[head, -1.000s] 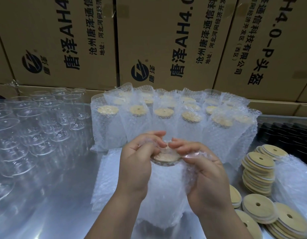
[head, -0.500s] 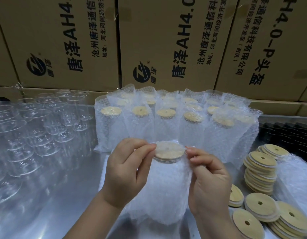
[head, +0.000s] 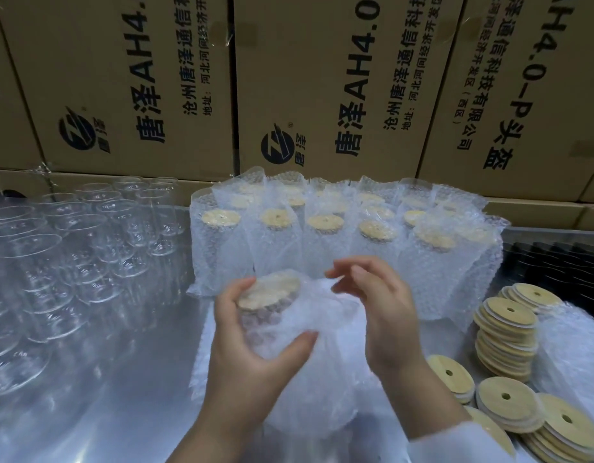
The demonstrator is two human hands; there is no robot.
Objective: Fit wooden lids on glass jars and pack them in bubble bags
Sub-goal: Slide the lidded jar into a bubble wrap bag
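Observation:
My left hand (head: 245,349) grips a lidded glass jar in a bubble bag (head: 309,329), fingers and thumb curled round its upper part; the jar tilts to the left and its wooden lid (head: 269,290) shows through the wrap. My right hand (head: 385,315) hovers just right of the bag with fingers loosely curled, holding nothing. Behind them stand several packed jars in bubble bags (head: 339,235). Bare glass jars (head: 72,248) crowd the left side. Loose wooden lids (head: 506,332) lie stacked at the right.
Large cardboard boxes (head: 322,88) form a wall at the back. A pile of bubble bags (head: 573,355) lies at the far right, and a dark tray (head: 562,265) sits behind the lids. The metal tabletop (head: 122,412) lies bare at the front left.
The bagged jar has tilted and shifted left into my left hand's grip. My right hand has let go of the bag's mouth and lifted slightly away to the right.

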